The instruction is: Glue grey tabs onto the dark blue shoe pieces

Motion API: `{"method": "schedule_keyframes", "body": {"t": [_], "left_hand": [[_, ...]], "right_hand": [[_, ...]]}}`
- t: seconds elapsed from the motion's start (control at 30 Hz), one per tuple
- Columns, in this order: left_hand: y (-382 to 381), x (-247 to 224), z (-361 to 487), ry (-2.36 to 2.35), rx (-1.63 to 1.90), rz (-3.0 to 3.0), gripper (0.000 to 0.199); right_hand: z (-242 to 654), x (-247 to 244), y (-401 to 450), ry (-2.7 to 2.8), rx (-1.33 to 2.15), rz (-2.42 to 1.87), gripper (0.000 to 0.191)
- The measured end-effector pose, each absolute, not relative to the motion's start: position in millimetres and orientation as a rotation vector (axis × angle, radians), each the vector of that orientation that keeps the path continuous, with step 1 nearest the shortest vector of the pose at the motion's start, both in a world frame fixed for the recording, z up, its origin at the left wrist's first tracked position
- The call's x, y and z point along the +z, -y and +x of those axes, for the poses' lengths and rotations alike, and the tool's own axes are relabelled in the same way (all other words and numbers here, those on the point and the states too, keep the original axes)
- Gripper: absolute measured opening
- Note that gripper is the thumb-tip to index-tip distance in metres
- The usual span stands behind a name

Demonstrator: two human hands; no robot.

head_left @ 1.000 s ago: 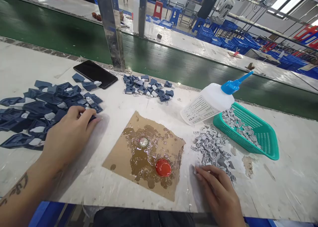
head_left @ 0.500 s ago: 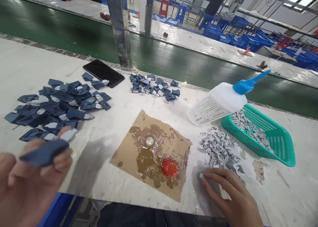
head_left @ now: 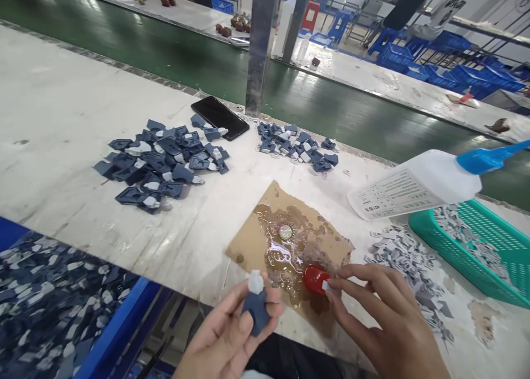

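Note:
My left hand (head_left: 236, 329) is closed round a dark blue plastic part (head_left: 257, 308), its light grey tip (head_left: 255, 281) pointing up, in front of the cardboard's near edge. Between the thumb and fingertips of my right hand (head_left: 381, 307) is a small light grey plastic piece (head_left: 326, 285), held at the right rim of a red cap (head_left: 314, 278). The cap rests on a brown cardboard sheet (head_left: 248, 238) wet with shiny liquid. A small round metallic cap (head_left: 285, 232) also lies in the liquid.
Blue parts with grey tips form a left pile (head_left: 159, 155) and a back pile (head_left: 296, 144). Grey pieces (head_left: 408, 263) lie beside a green basket (head_left: 476, 246). A white glue bottle (head_left: 418, 183) leans there. A phone (head_left: 221, 117) lies near a metal post (head_left: 259, 47). A blue crate (head_left: 111, 329) stands lower left.
My left hand has brought the blue part from the left pile to the cardboard's front. My right hand has moved the grey piece left to the red cap. The view has swung left.

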State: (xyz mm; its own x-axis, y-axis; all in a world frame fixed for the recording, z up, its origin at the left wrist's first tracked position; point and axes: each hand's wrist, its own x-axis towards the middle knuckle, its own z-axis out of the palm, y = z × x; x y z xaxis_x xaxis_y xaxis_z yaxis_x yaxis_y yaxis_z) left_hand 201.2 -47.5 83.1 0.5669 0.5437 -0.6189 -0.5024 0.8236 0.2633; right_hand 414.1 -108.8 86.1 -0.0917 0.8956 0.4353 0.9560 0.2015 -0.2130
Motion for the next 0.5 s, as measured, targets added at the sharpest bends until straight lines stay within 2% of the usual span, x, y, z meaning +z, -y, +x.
{"method": "schedule_keyframes", "body": {"t": [0.2, 0.37, 0.5], "left_hand": [[51, 79, 196, -0.649, 0.523, 0.104, 0.033], [56, 69, 199, -0.546, 0.575, 0.286, 0.051], [59, 60, 203, -0.556, 0.582, 0.317, 0.024]], "right_hand": [[412, 97, 116, 1.979, -0.219, -1.725, 0.008], [414, 96, 119, 1.941, -0.24, -1.753, 0.009], [417, 93, 117, 1.957, -0.312, -1.787, 0.005]]}}
